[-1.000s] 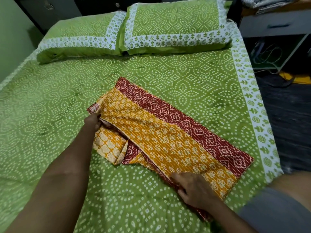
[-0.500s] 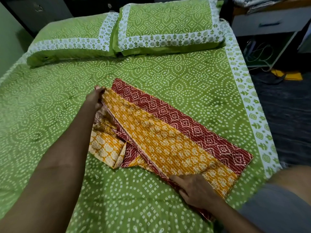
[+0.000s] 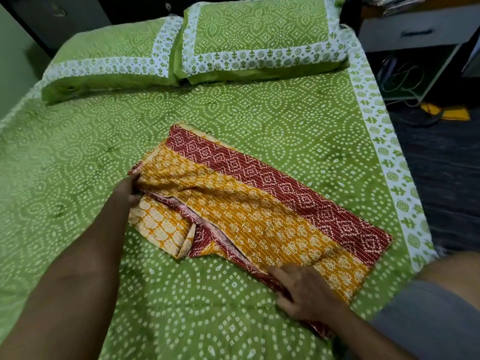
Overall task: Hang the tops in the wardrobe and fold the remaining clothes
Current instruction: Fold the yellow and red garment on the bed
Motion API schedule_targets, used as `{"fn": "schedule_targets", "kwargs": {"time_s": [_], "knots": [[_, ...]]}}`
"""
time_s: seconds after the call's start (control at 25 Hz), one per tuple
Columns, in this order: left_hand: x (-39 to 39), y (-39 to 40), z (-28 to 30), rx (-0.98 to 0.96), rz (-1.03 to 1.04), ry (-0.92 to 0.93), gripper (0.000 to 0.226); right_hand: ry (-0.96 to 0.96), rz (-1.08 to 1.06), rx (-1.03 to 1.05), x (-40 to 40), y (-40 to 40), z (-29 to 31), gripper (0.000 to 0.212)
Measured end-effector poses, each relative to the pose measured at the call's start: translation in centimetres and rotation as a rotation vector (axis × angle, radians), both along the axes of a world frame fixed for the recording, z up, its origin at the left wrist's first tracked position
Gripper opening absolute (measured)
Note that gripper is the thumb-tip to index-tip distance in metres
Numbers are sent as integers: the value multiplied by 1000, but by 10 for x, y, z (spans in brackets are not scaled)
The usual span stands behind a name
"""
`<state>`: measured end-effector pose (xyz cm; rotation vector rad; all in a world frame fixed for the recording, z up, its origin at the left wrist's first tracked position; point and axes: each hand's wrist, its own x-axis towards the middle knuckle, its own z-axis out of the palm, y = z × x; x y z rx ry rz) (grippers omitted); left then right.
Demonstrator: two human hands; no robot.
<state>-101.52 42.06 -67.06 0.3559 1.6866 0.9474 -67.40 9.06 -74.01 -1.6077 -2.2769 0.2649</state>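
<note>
A yellow and red printed garment [image 3: 259, 211] lies folded lengthwise on the green bedsheet [image 3: 298, 120], running diagonally from the middle of the bed toward the near right corner. My left hand [image 3: 127, 189] pinches the garment's far left edge, fingers closed on the cloth. My right hand [image 3: 304, 292] presses and grips the near end of the garment at its lower edge. A loose yellow flap [image 3: 161, 227] sticks out below the main fold between my hands.
Two green pillows [image 3: 254, 40] lie at the head of the bed. The bed's right edge has a white printed border [image 3: 389, 162]. Beyond it is dark floor with a desk [image 3: 415, 32], cables and a yellow item [image 3: 446, 113].
My left hand lifted the garment's far edge upward, then brought it back down and to the left; the fold now lies flatter. My right hand stayed on the near end.
</note>
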Motion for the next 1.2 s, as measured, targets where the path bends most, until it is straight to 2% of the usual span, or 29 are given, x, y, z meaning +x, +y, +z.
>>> {"fn": "schedule_targets", "kwargs": {"time_s": [0.12,0.2,0.24,0.36,0.44,0.52,0.6,0.68,0.72,0.76,0.84,0.92,0.96,1.0,1.04,1.12,1.2], "knots": [[3,9,1,86,43,-55,22,9,4,4,-3,2,6,28],[1,15,4,108,15,-29,24,116,-5,-19,-5,5,10,20],[0,19,6,112,5,10,23,261,-67,-64,-6,7,14,18],[4,37,16,98,-4,113,20,882,-490,-338,11,14,31,10],[19,51,23,69,-54,121,25,1147,-780,-416,33,22,41,12],[43,65,32,116,-50,-13,25,1292,-936,-317,50,30,54,12],[76,77,52,269,-38,-227,26,1210,-953,-35,55,33,69,15],[109,77,85,478,-6,-341,29,882,-796,301,52,27,78,15],[117,78,98,543,16,-379,28,706,-680,394,50,22,75,15],[118,78,103,577,22,-330,27,549,-568,418,46,15,69,16],[102,72,87,471,-119,-28,24,320,-425,262,40,4,47,14],[74,52,44,236,-348,393,12,233,-371,-32,29,-3,28,30],[59,38,24,125,-402,581,24,227,-368,-154,24,-3,23,33],[39,23,2,60,-394,723,46,210,-372,-221,20,-1,21,34],[25,3,-11,57,-342,802,68,185,-390,-268,17,0,25,34],[-2,-45,-29,13,-219,897,95,204,-380,-132,8,4,32,37],[-8,-94,-40,-48,-119,926,94,212,-244,28,-11,11,33,34]]}}
